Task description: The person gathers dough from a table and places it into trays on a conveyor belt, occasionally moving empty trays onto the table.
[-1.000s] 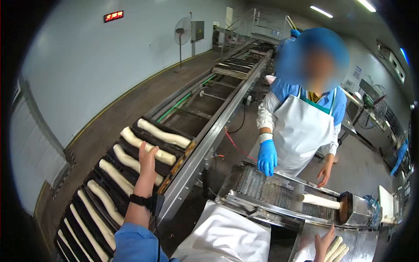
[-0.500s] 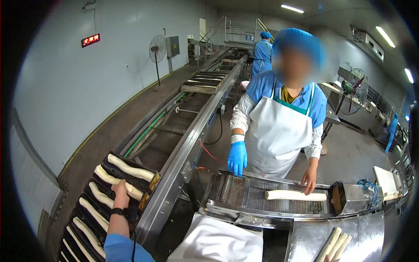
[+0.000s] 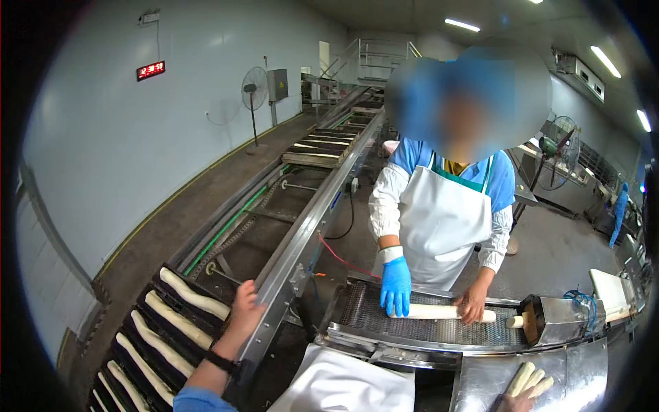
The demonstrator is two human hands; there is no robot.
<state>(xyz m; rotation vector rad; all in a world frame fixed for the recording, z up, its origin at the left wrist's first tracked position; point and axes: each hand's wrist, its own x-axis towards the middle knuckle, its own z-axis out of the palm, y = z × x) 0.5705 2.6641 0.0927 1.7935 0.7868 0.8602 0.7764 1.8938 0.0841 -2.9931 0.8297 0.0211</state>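
My left hand is raised beside the metal conveyor rail, holding nothing, its fingers loosely apart. Below and left of it, long pale dough strips lie in the grooves of a black tray. At the bottom right my right hand grips the near part of several short dough strips on a steel table; its wrist is out of frame. Across from me, a co-worker's gloved hand and bare hand touch a dough roll on the mesh belt.
A long conveyor runs away to the back, carrying more filled trays. Another dough piece sticks out of the metal machine at the belt's right end. A fan stands by the wall.
My left hand has let go of a dough strip in the tray and moved right, toward the rail. My right hand has come onto the short strips. The co-worker's dough roll has shifted left.
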